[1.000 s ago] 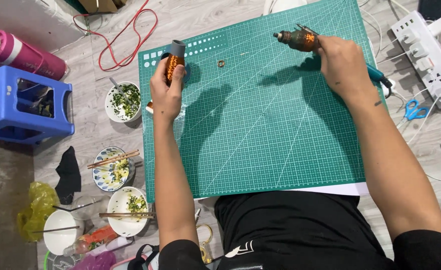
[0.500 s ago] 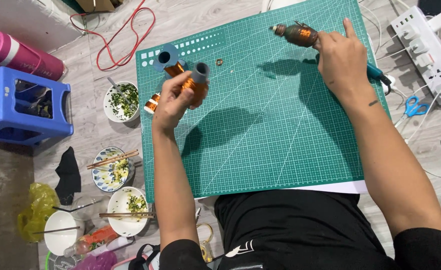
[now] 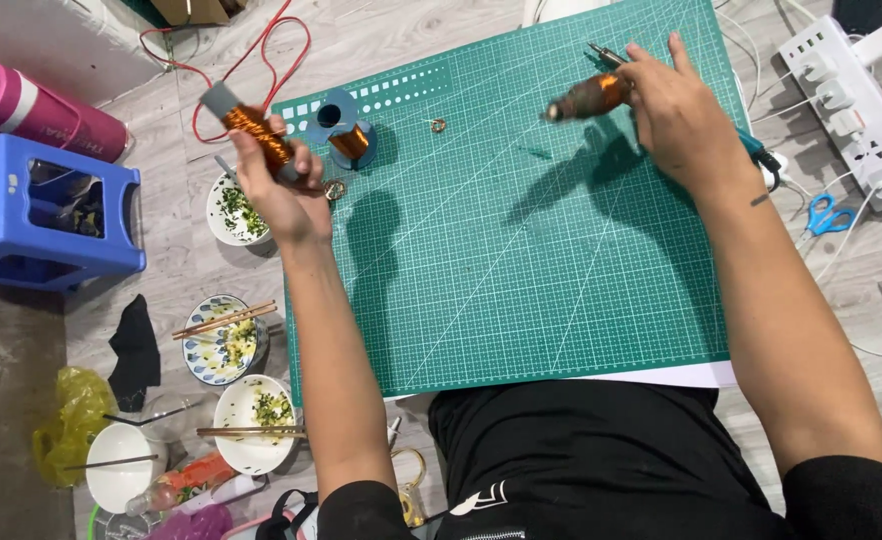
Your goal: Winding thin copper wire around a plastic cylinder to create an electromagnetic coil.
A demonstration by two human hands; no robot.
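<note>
My left hand grips a spool of copper wire with grey ends, lifted over the left edge of the green cutting mat. A second copper wire spool with blue flanges stands on the mat just right of that hand. My right hand holds a copper-wound coil piece above the mat's far right area; the piece is blurred. A small metal ring lies on the mat between the two hands.
Left of the mat on the floor are bowls with food and chopsticks, a blue plastic stool, a pink bottle and a red cable. A white power strip and blue scissors lie to the right.
My left hand has moved left off the mat with the grey-ended spool, leaving the blue-flanged spool standing. My right hand has lowered slightly and tilted the coil piece.
</note>
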